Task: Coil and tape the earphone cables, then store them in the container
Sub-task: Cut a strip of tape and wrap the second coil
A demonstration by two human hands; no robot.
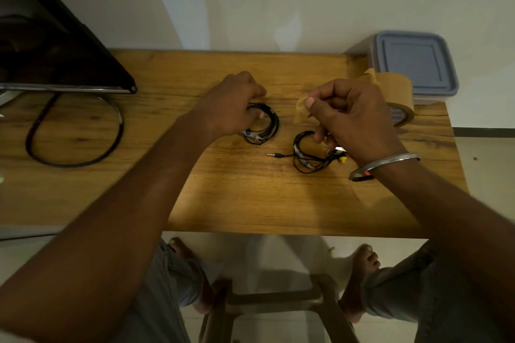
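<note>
Two black coiled earphone cables lie on the wooden table (250, 198). My left hand (231, 104) grips the left coil (267, 127) at its upper left side. The right coil (306, 154), with yellow earbuds (342, 159) and a jack plug (274, 155) sticking out to the left, lies loose below my right hand (348, 117). That hand pinches a small piece of brown tape (301, 108) between thumb and forefinger above the table. A brown tape roll (395, 95) stands just behind my right hand. The grey-lidded container (412, 64) sits shut at the table's far right corner.
A dark monitor (50, 50) stands at the far left, with its curved metal foot (75, 131) on the table. A wall runs behind the table. A stool (276, 303) and my feet are below the front edge.
</note>
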